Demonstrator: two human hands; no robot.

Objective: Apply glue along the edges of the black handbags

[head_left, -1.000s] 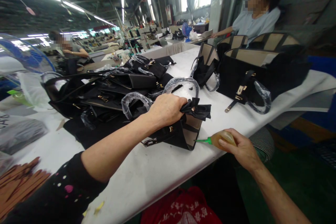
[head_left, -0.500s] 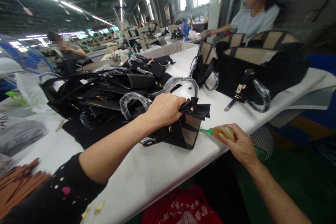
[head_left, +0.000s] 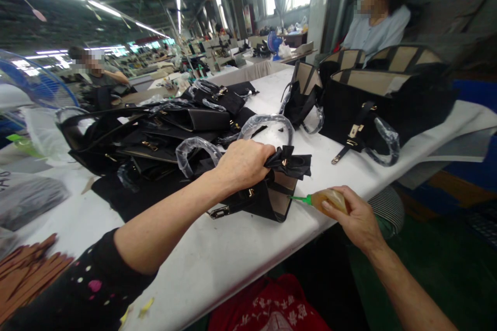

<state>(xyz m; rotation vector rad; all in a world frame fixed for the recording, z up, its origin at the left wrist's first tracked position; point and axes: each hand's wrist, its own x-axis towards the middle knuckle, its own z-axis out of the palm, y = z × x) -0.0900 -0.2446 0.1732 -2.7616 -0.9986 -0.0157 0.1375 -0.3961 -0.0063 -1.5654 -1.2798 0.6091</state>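
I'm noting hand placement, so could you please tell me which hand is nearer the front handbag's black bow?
Left: the left hand is closed at one end of the black bow, while the right hand is apart, lower and further right, holding the squeeze bottle.

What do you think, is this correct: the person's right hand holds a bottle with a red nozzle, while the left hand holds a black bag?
Not quite: the nozzle is green, not red, as the head view shows. The right hand does hold the bottle, while the left hand holds a black bag.
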